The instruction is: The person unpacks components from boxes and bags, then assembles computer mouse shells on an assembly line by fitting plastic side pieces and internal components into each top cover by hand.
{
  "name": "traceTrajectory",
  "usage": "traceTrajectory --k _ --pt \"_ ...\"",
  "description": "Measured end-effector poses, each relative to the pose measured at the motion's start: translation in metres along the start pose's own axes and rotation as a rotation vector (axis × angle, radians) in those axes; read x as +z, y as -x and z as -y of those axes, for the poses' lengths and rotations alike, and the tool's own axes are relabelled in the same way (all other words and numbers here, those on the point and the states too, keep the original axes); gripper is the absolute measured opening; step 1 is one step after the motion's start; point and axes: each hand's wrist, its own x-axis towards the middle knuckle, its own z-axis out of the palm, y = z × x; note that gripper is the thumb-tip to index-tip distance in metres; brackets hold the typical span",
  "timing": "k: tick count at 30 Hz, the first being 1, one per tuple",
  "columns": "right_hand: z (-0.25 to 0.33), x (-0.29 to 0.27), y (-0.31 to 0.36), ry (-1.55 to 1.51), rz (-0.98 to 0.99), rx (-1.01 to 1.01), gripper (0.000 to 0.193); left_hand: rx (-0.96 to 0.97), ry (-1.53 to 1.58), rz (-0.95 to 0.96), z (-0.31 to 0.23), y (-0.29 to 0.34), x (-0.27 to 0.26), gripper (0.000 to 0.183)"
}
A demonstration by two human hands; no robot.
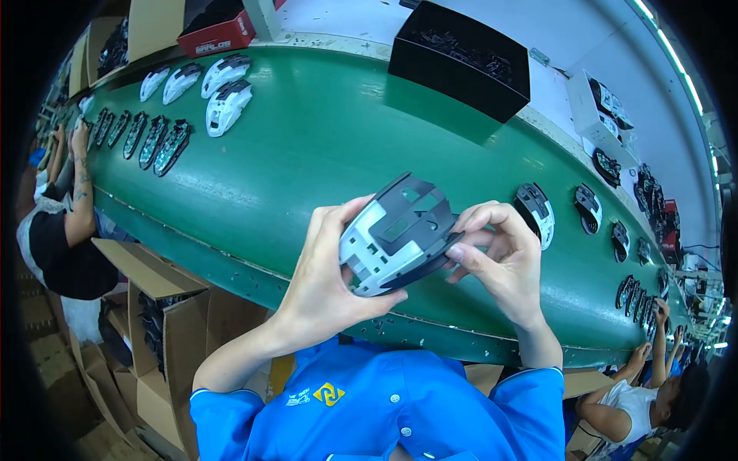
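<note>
Hands up over the green conveyor belt (307,154): left hand (323,269) cups a grey-and-white mouse shell (392,234) from the side, right hand (500,257) pinches its dark edge with the fingertips. More shells (223,96) sit in rows on the belt, well apart, with a black bin (461,58) at its far edge.

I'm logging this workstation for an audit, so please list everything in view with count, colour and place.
White and dark grey plastic mouse shell: one, held over the belt's near edge.
Green conveyor belt: one, running left to right.
White mouse shells: four, far left on the belt.
Dark flat mouse parts: a row of about six, left on the belt.
Mouse shells at right: several, white and dark, trailing right.
Black bin: one, behind the belt.
Cardboard boxes: several, brown, lower left.
Co-workers: left and lower right.
Left hand: grip on the shell.
Right hand: fingertips on the shell.
</note>
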Motion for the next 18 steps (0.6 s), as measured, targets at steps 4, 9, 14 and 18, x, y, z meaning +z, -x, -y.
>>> traceTrajectory --k 4,9,14,18 --pt "-0.003 0.001 0.0 0.228 -0.026 -0.285 0.037 -0.011 0.027 0.014 -0.004 -0.003 0.0 0.093" --pt "0.009 -0.006 -0.005 0.353 0.048 -0.301 0.02 0.015 0.057 0.036 -0.005 -0.008 -0.002 0.095" --pt "0.008 -0.009 -0.007 0.295 0.042 -0.275 0.02 0.015 0.109 0.041 -0.001 -0.007 -0.002 0.095" --pt "0.008 -0.005 -0.008 0.242 0.019 -0.234 0.018 0.067 0.005 0.026 -0.004 -0.006 -0.007 0.092"
